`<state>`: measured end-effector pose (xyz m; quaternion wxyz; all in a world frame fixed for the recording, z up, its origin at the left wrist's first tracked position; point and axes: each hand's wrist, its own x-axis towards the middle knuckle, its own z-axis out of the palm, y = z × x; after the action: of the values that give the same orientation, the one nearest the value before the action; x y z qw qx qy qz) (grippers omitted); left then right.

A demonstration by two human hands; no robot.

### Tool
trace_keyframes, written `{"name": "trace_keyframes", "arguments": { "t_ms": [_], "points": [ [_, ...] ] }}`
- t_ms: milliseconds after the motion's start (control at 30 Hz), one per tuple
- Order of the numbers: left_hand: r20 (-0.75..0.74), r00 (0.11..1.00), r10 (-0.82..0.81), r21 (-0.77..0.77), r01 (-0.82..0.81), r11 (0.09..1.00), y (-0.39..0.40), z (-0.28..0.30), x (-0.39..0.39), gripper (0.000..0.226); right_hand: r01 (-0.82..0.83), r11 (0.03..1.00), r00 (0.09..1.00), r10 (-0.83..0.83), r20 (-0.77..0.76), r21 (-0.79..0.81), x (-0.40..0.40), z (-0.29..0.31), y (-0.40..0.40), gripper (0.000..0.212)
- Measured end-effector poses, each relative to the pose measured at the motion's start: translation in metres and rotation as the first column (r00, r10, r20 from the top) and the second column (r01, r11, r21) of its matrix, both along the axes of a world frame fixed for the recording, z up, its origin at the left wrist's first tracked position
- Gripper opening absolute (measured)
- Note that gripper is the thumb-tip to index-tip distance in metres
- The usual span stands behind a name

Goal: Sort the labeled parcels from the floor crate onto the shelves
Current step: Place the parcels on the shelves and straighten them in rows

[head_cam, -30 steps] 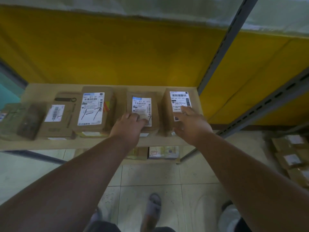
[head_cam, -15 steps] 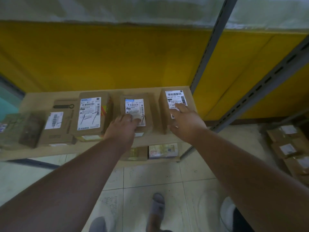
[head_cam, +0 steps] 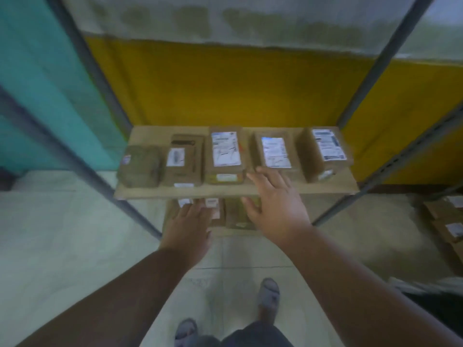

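2 hands, left hand [head_cam: 186, 227] and right hand [head_cam: 276, 205], spread, empty

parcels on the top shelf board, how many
5, in one row: wrapped one far left, then small-label box, tall box, box by the right hand, end box. None seems hidden.

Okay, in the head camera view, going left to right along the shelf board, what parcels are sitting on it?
Olive-wrapped parcel → flat brown box with the small label → box with the tall white label → box with the blue-topped label → rightmost box, turned at an angle.
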<state>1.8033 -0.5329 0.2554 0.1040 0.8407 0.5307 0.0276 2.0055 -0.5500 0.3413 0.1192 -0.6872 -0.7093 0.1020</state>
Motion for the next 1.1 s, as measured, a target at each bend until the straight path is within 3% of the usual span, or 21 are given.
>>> {"name": "trace_keyframes", "arguments": {
  "t_ms": [167,367,733,967,1100],
  "points": [
    [-0.034,0.994,0.106,-0.063,-0.108,0.992,-0.019,-0.024,-0.075,0.055,-0.090,0.996,0.995,0.090,-0.041,0.013,-0.079,-0.027,-0.003,0.050],
    [-0.043,0.971,0.234,-0.145,-0.238,0.960,-0.004,-0.103,-0.101,0.053,-0.190,0.982,0.978,0.187,-0.088,-0.023,-0.114,-0.108,0.008,0.048],
    [-0.097,0.945,0.311,-0.275,-0.326,0.905,0.060,-0.388,-0.098,0.052,-0.207,0.970,0.977,0.197,-0.084,-0.131,-0.125,-0.391,0.085,0.051],
    [-0.056,0.957,0.285,-0.167,-0.290,0.942,0.130,-0.508,-0.083,0.039,-0.235,0.964,0.972,0.236,-0.007,-0.120,-0.115,-0.521,0.167,0.056],
    [-0.047,0.961,0.273,-0.062,-0.275,0.959,0.157,-0.559,-0.080,0.051,-0.266,0.962,0.962,0.269,0.047,-0.069,-0.113,-0.572,0.214,0.055]
  ]
}}
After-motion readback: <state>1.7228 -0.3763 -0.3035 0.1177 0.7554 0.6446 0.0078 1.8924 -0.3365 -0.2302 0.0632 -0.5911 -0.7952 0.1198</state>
